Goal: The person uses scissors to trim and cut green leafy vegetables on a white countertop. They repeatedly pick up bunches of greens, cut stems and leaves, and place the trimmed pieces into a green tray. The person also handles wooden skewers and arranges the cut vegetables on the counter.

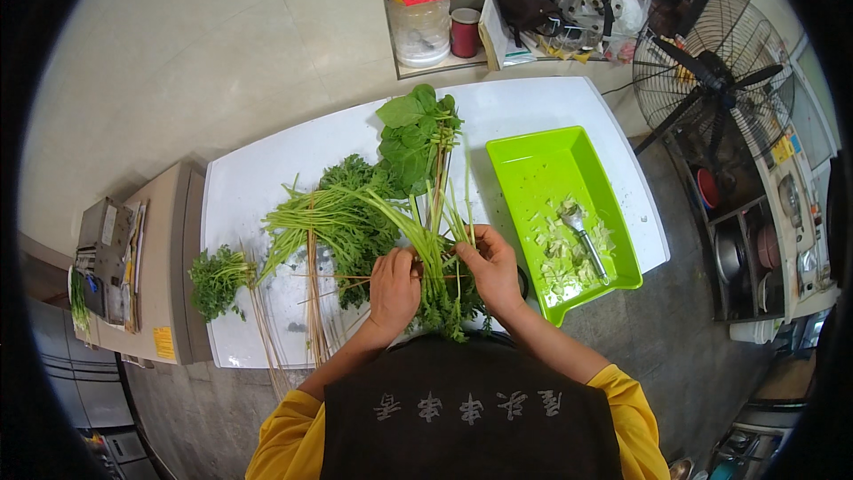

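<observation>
A bunch of leafy green stems (430, 257) lies between my hands, leaves towards my body and stems pointing away. My left hand (395, 287) grips its left side. A thin wooden skewer (346, 276) runs crosswise at that hand and seems to pass into the bunch; the exact spot is hidden by fingers and leaves. My right hand (492, 270) pinches stems on the right side. Left of the bunch is a larger heap of cut greens (303, 213), with a bundle of wooden skewers (312, 293) over its stems. Broad-leaved greens on skewers (410, 130) lie beyond.
A lime-green plastic tray (526, 177) at right holds pale vegetable scraps (556, 267) and a metal-handled peeler-like tool (590, 247). Skewered small-leaved greens (223, 280) sit at the white table's (246, 160) left edge. A large fan (714, 77) stands beyond the right corner.
</observation>
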`<state>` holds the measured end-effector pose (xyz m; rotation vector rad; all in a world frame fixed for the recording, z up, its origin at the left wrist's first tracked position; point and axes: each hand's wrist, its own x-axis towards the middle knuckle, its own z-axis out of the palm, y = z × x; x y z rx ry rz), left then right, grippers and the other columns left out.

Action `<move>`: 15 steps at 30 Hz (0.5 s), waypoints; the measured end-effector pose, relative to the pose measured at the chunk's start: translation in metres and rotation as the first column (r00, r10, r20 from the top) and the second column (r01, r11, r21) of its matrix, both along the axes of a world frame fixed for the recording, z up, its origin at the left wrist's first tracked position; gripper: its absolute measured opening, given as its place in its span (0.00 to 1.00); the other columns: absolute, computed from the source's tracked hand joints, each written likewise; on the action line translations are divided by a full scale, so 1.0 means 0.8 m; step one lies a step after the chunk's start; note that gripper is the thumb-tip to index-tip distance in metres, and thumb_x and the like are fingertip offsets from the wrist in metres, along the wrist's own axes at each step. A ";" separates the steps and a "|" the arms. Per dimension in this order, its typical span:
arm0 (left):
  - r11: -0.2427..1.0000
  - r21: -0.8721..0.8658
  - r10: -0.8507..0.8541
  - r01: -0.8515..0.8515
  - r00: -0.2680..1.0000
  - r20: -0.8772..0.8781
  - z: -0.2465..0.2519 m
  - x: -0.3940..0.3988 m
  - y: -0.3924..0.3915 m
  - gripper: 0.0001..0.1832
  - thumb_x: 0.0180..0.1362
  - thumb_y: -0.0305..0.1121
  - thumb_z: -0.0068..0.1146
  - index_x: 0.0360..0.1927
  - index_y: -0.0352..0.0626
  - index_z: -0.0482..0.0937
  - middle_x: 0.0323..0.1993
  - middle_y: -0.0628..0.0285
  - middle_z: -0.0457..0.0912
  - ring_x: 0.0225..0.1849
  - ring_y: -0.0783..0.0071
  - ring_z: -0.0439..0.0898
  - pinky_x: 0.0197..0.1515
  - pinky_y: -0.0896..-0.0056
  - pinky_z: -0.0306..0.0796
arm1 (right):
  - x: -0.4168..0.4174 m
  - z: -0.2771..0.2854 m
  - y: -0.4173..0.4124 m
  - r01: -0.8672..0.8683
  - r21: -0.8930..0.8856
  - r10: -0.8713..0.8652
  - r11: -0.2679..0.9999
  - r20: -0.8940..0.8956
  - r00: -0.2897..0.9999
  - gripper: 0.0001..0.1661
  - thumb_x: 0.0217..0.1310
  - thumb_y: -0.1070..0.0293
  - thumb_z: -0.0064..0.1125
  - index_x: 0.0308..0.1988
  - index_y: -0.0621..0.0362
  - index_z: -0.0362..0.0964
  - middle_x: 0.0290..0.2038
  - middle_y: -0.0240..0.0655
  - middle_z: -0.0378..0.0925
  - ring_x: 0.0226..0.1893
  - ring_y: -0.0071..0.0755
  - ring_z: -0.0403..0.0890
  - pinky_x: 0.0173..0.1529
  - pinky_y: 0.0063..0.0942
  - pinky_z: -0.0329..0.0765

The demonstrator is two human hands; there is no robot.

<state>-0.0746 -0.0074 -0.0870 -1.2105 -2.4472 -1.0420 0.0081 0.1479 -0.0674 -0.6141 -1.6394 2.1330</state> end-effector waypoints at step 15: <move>0.993 -0.111 -0.051 0.045 0.998 -0.044 0.003 0.003 -0.001 0.19 0.45 0.21 0.53 0.44 0.38 0.71 0.44 0.51 0.76 0.41 0.51 0.76 0.46 0.57 0.67 | -0.004 -0.003 -0.005 0.048 -0.137 -0.054 0.989 -0.045 0.998 0.12 0.63 0.78 0.55 0.47 0.64 0.70 0.38 0.35 0.79 0.39 0.24 0.78 0.49 0.23 0.75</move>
